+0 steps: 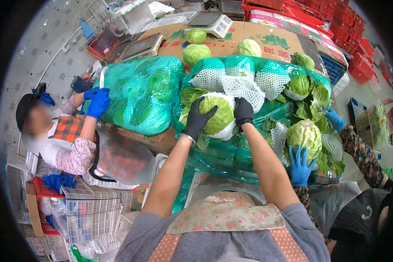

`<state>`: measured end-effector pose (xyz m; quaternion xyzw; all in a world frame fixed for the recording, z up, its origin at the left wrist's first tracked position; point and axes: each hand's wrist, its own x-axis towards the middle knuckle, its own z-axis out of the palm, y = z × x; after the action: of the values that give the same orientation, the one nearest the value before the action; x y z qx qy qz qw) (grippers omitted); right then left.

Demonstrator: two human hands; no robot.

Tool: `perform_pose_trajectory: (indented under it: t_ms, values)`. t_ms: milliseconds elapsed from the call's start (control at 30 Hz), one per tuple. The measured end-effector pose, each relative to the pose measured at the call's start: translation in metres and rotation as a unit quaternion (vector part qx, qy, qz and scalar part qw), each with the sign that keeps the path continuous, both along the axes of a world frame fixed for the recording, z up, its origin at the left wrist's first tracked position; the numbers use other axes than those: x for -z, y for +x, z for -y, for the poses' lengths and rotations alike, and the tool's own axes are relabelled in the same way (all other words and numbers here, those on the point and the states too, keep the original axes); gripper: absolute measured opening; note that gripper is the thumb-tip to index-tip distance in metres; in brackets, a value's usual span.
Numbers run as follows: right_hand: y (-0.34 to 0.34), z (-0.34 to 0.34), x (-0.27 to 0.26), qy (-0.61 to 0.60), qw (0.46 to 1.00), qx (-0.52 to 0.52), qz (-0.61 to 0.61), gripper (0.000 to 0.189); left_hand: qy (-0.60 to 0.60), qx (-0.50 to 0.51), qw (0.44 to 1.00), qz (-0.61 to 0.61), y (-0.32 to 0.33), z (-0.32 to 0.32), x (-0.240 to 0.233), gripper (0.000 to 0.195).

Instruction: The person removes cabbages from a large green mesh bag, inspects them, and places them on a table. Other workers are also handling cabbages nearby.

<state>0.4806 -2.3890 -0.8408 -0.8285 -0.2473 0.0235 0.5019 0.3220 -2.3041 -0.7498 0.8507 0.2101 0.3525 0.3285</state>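
A green cabbage (217, 114) is partly in a white foam net sleeve (225, 131) before me. My left hand (198, 118), in a black glove, grips the cabbage from its left side, thumb across the front. On the other side my right hand (244, 110), also black-gloved, has its fingers curled at the foam net; its fingertips are partly hidden. Another white foam net (244, 90) lies just beyond my right hand. Loose outer leaves (190, 98) stick out behind my left hand. Beneath is a green plastic bag (216, 160), with net-sleeved cabbages (209, 73) along its far side.
At right, a co-worker's blue-gloved hands (300, 165) handle another cabbage (304, 139). On the left, a second co-worker's blue gloves (99, 103) touch a packed green bag (140, 95). Bare cabbages (196, 54) and a weighing scale (213, 24) stand on cardboard (222, 49) behind.
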Motion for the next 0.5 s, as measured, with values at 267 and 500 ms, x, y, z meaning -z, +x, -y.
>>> perform_pose_trajectory:
  t_ms: [267, 500]
  values:
    - [-0.025, 0.044, -0.009, 0.005, 0.999, 0.038, 0.029, 0.026, -0.214, 0.052, 0.975, -0.041, 0.042, -0.051, 0.002, 0.056]
    - [-0.086, 0.037, -0.043, 0.232, 0.953, -0.009, 0.194, 0.036, -0.426, 0.102, 0.896, -0.072, 0.072, -0.129, 0.035, 0.034]
